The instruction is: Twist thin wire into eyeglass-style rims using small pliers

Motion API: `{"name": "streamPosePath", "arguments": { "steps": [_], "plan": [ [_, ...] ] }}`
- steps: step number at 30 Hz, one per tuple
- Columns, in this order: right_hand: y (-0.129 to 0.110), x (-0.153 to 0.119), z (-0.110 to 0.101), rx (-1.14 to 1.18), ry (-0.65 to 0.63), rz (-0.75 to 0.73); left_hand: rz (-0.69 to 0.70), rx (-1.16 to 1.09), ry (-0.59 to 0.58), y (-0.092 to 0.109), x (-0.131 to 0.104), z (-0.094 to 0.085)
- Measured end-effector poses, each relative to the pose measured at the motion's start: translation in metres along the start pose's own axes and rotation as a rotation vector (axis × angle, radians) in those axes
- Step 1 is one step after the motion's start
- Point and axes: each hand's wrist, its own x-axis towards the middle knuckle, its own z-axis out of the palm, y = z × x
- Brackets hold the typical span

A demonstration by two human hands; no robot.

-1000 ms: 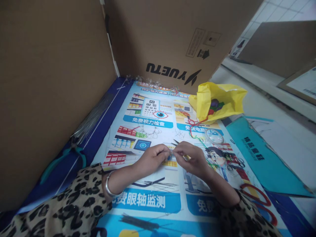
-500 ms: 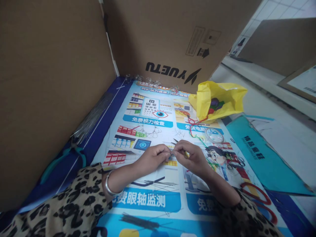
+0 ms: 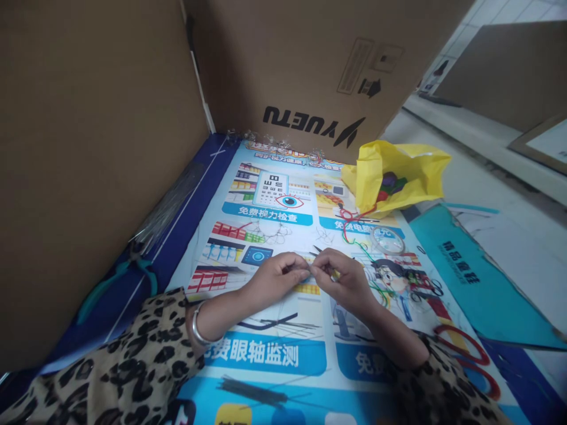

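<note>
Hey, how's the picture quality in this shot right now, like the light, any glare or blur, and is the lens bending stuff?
Head view: dim, bluish light, with the cardboard panel in brownish shade; fine wires smear softly; whatever sits between the left hand and right hand is too small to tell; wide-angle stretching seems likely towards the edges.
</note>
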Motion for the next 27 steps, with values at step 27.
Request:
{"name": "streamPosePath", "arguments": {
  "steps": [27],
  "plan": [
    [-0.002, 0.018, 0.008, -0.799, -0.638, -0.111, -0.058, -0.078, 0.152, -0.004, 0.004, -0.003]
  ]
}}
